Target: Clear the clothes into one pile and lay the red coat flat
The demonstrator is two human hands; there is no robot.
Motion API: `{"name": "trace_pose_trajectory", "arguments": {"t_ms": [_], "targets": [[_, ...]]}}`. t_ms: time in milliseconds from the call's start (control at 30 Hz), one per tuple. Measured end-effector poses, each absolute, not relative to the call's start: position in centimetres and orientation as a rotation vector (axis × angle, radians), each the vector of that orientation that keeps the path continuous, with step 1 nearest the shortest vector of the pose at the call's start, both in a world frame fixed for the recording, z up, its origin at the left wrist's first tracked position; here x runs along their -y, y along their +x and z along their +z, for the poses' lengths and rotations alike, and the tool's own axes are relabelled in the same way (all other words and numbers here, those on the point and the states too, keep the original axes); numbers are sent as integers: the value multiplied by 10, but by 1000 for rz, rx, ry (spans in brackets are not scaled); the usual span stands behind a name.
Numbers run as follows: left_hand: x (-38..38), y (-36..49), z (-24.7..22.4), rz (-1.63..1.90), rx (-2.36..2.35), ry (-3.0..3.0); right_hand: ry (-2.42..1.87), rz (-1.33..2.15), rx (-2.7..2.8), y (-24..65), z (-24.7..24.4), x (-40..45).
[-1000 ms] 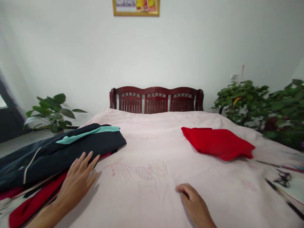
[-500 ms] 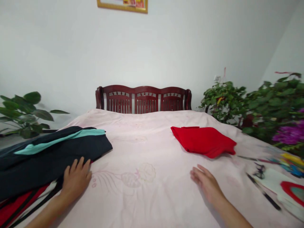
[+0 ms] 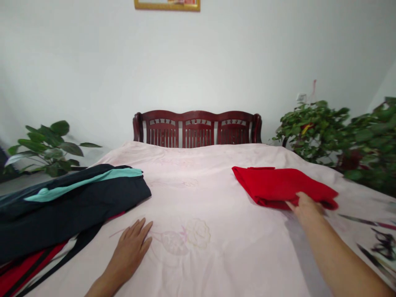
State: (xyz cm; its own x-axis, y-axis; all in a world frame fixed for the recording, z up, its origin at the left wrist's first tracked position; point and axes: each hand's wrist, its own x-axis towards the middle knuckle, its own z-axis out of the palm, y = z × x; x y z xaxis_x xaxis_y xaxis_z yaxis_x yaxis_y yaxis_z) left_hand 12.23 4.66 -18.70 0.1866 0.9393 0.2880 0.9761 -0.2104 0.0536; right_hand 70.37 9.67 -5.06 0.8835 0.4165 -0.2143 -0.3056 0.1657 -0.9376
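Head view, red cloth (image 3: 275, 183) laid crosswise on bed (image 3: 235, 255), touched by right hand (image 3: 306, 208), grip open, left hand (image 3: 131, 247) flat, open.

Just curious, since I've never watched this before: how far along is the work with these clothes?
Done: the red cloth lies in a neat folded stack on the bed. In hand: the right hand touches that stack's near edge. Left: the black garment with a teal stripe lies bunched over loose red fabric, the left hand flat on the bed beside it.

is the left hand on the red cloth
No, the left hand lies on the pale pink bedspread, and it is the right hand that touches the folded red cloth.
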Motion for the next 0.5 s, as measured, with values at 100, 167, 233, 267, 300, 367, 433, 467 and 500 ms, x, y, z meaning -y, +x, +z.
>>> {"name": "trace_pose_trajectory", "arguments": {"t_ms": [100,167,233,267,300,367,433,467,500], "targets": [[-45,123,-187,-456,1866,-2317,-1292,325,223,699,-13,-95],[-44,124,-186,-493,1868,-2325,-1269,204,397,693,23,-90],[-44,126,-186,-527,1874,-2331,-1261,63,590,685,63,-81],[-43,126,-186,-545,1878,-2334,-1261,-2,675,679,84,-76],[-43,127,-186,-565,1882,-2337,-1257,-54,748,672,105,-70],[-43,128,-187,-608,1885,-2352,-1226,-114,866,655,143,-60],[-43,128,-188,-666,1881,-2386,-1148,-129,972,634,174,-54],[-43,128,-189,-707,1880,-2410,-1089,-112,1023,622,186,-52],[-42,128,-189,-759,1884,-2434,-1023,-75,1065,610,197,-52]]}}
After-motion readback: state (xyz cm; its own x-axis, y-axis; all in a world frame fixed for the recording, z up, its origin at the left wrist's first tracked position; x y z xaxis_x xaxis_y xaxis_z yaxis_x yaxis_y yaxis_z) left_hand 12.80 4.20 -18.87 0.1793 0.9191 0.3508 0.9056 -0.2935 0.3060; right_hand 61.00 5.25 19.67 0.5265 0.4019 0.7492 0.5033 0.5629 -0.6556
